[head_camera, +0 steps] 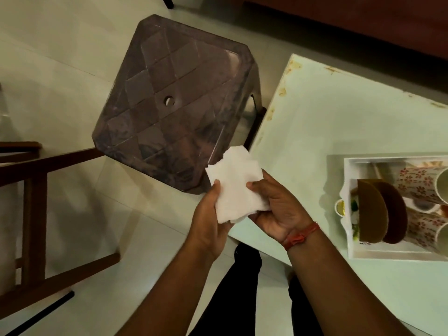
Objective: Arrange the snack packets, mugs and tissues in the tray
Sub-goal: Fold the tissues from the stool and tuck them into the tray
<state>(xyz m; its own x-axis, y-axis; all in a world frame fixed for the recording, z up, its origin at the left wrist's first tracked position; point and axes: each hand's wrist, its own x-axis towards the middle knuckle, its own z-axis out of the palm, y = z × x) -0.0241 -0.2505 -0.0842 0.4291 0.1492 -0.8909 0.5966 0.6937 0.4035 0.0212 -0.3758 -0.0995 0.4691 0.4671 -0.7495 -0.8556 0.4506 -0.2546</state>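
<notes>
White tissues (234,184) are held between both hands, over the gap between the stool and the table. My left hand (208,219) grips their left edge with the thumb on top. My right hand (278,207) holds their right edge and underside; a red thread circles that wrist. At the right, a white tray (351,253) sits on the table. In it lie two floral mugs (421,187) on their sides, two brown half-round pieces (380,212) standing upright, and some small items partly hidden behind them.
A dark brown plastic stool (174,100) stands on the tiled floor left of the pale green table (327,122). A wooden chair frame (36,214) is at the far left. My dark trouser legs (242,287) show below.
</notes>
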